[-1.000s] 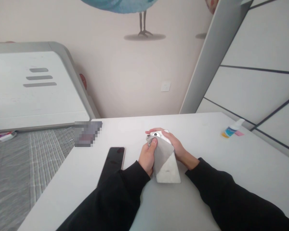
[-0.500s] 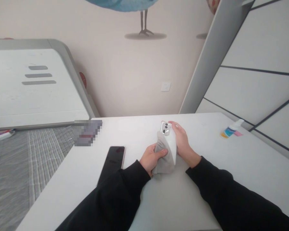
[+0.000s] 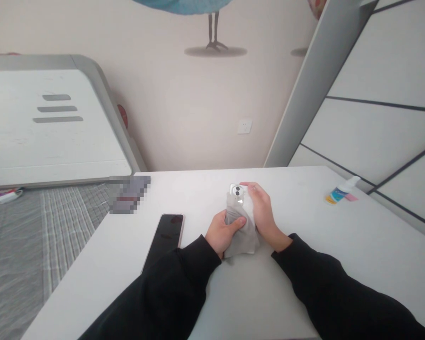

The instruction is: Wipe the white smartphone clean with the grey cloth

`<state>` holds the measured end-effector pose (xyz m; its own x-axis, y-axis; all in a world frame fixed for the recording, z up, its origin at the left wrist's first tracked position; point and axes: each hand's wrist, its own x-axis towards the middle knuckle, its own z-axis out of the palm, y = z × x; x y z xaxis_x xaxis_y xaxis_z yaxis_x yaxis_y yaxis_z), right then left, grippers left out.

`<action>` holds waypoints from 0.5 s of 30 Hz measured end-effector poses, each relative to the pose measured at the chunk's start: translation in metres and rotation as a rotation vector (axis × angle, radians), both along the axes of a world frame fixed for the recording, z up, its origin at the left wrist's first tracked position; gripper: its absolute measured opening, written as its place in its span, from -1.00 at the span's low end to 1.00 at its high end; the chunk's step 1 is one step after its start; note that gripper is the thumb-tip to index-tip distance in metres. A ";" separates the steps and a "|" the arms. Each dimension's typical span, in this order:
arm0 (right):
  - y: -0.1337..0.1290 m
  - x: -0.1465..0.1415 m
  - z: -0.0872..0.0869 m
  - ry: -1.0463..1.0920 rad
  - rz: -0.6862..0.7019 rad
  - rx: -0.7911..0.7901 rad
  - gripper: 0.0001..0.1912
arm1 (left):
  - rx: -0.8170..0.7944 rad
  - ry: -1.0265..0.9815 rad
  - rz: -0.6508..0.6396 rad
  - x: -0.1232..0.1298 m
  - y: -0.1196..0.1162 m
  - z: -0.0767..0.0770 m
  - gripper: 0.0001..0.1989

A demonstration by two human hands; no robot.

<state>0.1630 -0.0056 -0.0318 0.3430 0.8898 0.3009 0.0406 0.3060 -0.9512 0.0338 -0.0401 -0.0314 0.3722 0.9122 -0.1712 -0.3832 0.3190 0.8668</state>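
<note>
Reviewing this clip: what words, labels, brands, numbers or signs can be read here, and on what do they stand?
Nothing can be read for certain.
Small spray bottle, blue label: print too small to read.
White phone, partly wrapped in a grey cloth: no text readable on the part that shows.
Pixelated patch: blurred, unreadable.

Our left hand point(image 3: 224, 231) curls inward at the near side of the grip, thumb lying across the top. Our right hand point(image 3: 264, 212) arches just beyond it, fingers reaching forward. Both forearms, in black sleeves point(image 3: 315, 274), angle inward.
</note>
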 end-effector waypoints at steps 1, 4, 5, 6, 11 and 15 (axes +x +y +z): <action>-0.001 -0.001 0.002 -0.010 0.016 0.010 -0.67 | 0.003 0.003 0.013 0.000 0.001 0.000 -0.43; -0.005 -0.003 0.007 -0.046 0.120 0.037 -0.65 | 0.012 0.012 0.063 -0.003 0.004 0.001 -0.44; -0.006 -0.004 0.009 -0.057 0.165 0.044 -0.65 | 0.016 0.014 0.081 -0.003 0.006 0.002 -0.44; -0.007 -0.005 0.011 -0.069 0.204 0.051 -0.63 | 0.019 0.014 0.098 -0.004 0.007 0.003 -0.44; -0.013 -0.007 0.017 -0.144 0.259 0.085 -0.54 | 0.022 -0.010 0.136 -0.006 0.010 0.008 -0.42; -0.016 -0.008 0.015 -0.120 0.269 0.081 -0.57 | -0.010 -0.078 0.178 -0.006 0.013 0.010 -0.38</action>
